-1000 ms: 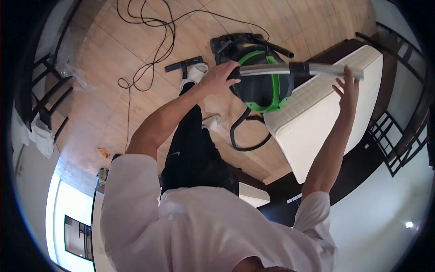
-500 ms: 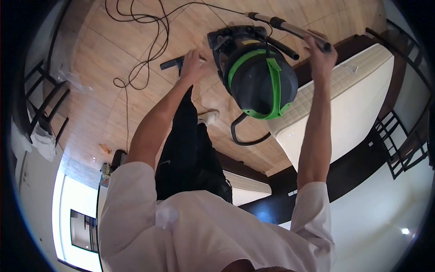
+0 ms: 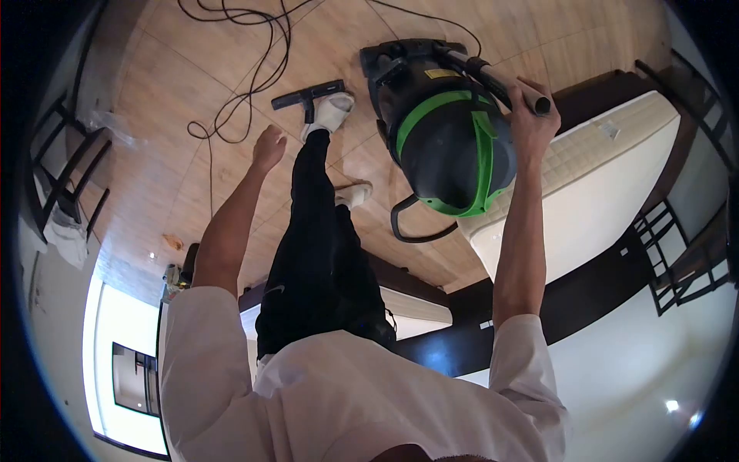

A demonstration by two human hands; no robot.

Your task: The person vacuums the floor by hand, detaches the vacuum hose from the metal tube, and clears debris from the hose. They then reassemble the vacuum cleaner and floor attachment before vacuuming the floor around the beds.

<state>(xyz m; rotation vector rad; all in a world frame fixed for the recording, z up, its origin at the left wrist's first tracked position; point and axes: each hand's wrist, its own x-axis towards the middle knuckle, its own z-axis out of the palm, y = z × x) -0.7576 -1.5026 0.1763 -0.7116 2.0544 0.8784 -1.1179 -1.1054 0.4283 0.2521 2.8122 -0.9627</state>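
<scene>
My right hand [image 3: 533, 123] is wrapped round a metal vacuum tube [image 3: 514, 86], close to its open end. The tube slants over the black vacuum cleaner [image 3: 454, 158], which has a green band and a green handle. My left hand [image 3: 269, 148] hangs above the floor with its fingers curled, and nothing shows in them. Beyond it, a black floor nozzle [image 3: 308, 94] lies on the tiles beside my light shoe [image 3: 332, 112]. A black hose [image 3: 419, 237] loops out from the vacuum's near side.
A black cable [image 3: 250, 96] lies in loops on the tiled floor [image 3: 177, 92]. To the right of the vacuum is a bed with a pale mattress [image 3: 585, 185]. Dark-framed chairs stand at the left [image 3: 73, 165] and right [image 3: 666, 254].
My left hand has drawn back and left, away from the floor nozzle, uncovering it and my shoe. My right hand has moved down slightly, and the tube's open end now faces me more.
</scene>
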